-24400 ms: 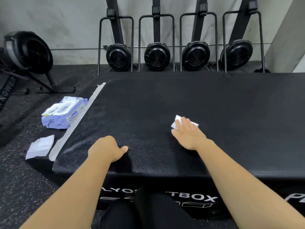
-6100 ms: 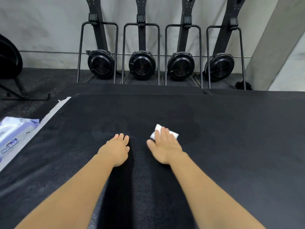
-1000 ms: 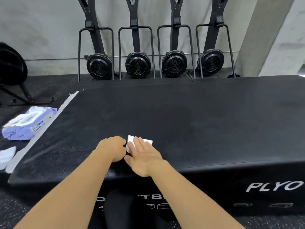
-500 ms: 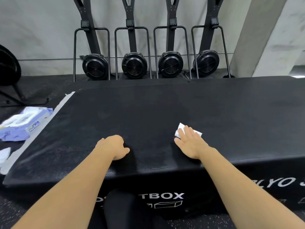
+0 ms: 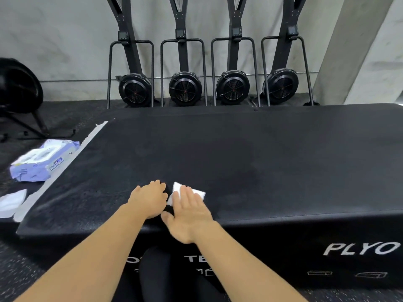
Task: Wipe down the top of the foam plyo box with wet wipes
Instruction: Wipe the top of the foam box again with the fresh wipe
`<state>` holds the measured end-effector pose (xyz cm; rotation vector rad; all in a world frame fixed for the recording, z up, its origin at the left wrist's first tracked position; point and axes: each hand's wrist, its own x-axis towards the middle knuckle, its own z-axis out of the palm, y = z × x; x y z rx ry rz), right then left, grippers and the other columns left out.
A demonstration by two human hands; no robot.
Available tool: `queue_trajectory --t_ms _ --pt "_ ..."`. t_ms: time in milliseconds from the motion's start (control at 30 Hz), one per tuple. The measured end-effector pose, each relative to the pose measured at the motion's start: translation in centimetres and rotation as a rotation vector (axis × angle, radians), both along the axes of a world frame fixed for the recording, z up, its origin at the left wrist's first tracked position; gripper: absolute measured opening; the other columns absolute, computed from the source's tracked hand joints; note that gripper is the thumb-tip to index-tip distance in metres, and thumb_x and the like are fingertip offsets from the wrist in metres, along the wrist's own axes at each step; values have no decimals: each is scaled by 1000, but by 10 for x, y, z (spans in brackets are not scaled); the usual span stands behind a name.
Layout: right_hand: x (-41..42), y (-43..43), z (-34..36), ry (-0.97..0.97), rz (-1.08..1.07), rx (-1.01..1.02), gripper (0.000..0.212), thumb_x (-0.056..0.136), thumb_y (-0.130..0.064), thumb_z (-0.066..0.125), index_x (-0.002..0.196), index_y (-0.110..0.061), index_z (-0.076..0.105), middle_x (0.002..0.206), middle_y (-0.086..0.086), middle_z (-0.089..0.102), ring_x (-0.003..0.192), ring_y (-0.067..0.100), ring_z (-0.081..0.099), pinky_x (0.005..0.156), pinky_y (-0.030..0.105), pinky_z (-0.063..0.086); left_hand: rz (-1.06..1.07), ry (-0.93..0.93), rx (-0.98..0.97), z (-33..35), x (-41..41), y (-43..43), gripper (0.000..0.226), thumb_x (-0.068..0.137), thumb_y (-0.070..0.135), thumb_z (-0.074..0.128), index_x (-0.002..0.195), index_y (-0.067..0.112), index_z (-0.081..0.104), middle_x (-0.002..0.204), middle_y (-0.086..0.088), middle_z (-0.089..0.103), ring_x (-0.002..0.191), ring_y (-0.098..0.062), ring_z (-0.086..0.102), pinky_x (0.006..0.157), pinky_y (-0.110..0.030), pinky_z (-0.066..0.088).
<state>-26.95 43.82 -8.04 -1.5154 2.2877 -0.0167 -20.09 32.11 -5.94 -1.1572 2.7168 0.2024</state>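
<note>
Where the black foam box (image 5: 272, 162) fills the middle of the frame, both hands lie on its top near the front edge, just left of centre. The right hand (image 5: 189, 216) is laid flat, fingers straight and close together, pressing a folded white wipe (image 5: 177, 188) against the top. The wipe's corners stick out past the fingertips and beside the forefinger. The left hand (image 5: 150, 199) rests just to the left of it, palm down, fingers loosely bent and holding nothing. It lies close to the right thumb, though I cannot tell whether the two touch.

Both bare forearms come up from the bottom edge of the frame. Between them, at bottom centre, a dark-clad leg (image 5: 154, 277) stands against the front of the box. White lettering (image 5: 362, 248) reading PLYO shows on the front face at lower right, and more letters are partly hidden behind the arms. A pale strip (image 5: 63, 171) runs along the left edge of the box.

On the speckled dark floor (image 5: 32, 269) at middle left lies a light purple pack of wipes (image 5: 37, 164). Below it, at the left edge, is a loose white sheet (image 5: 11, 201). Across the top of the frame four black fan machines (image 5: 185, 88) stand in a row against a grey wall (image 5: 65, 40).
</note>
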Motion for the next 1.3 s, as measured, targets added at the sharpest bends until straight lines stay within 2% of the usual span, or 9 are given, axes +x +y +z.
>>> queue_trajectory --t_ms 100,167,233,300,567,733,967,1133,1300 --pt "0 1 0 -42 64 -30 67 105 -50 12 157 -15 -13 162 4 -25 148 16 -27 122 35 -14 16 106 -46 -1 4 2 23 99 19 35 96 19 58 100 6 60 101 -21 57 78 -30 37" --pt "-12 11 1 -54 74 -60 65 105 -48 13 158 -17 -10 164 2 -22 149 14 -24 122 33 -12 8 147 -98 2 3 6 21 98 22 39 87 21 58 87 9 61 90 -18 58 73 -29 32" --pt "-29 25 0 -41 45 -84 64 105 -47 14 158 -18 -8 164 2 -21 150 14 -22 121 32 -11 -11 140 -114 2 0 9 24 99 30 43 112 26 63 111 10 65 107 -17 57 87 -31 32" --pt "-49 42 0 -20 -18 -95 63 105 -47 14 159 -20 -7 165 0 -19 150 14 -20 121 31 -10 -13 94 -114 3 -3 13 36 99 36 43 133 30 55 133 10 57 122 -16 51 97 -33 31" --pt "-112 96 2 70 -224 -122 54 106 -40 18 153 -14 16 164 6 5 151 20 1 122 36 8 -53 -31 -156 -2 2 16 46 102 40 36 148 35 34 156 15 27 135 -12 41 102 -30 29" --pt "-95 85 0 47 -277 -92 65 105 -46 14 158 -12 -1 165 8 -13 152 22 -14 123 39 -2 -60 -10 -143 -7 7 17 47 103 41 32 150 36 28 158 16 20 138 -11 37 105 -32 28" --pt "-14 52 -11 30 -87 -91 71 103 -52 13 157 -12 -12 163 8 -24 149 20 -26 122 38 -12 -53 17 -154 -13 9 16 48 103 42 32 151 36 27 159 15 21 140 -11 35 105 -31 29" --pt "14 36 -11 -4 35 -78 69 105 -50 13 157 -13 -14 162 5 -27 147 17 -30 121 36 -16 -64 -5 -205 -11 5 17 44 103 39 32 147 36 33 154 15 32 133 -10 43 95 -27 37" --pt "-14 63 -10 5 66 -117 63 106 -46 13 158 -20 -9 164 0 -22 149 12 -24 120 30 -15 -53 -79 -214 -2 -5 18 36 101 35 36 134 29 51 139 11 51 122 -14 52 91 -27 33"
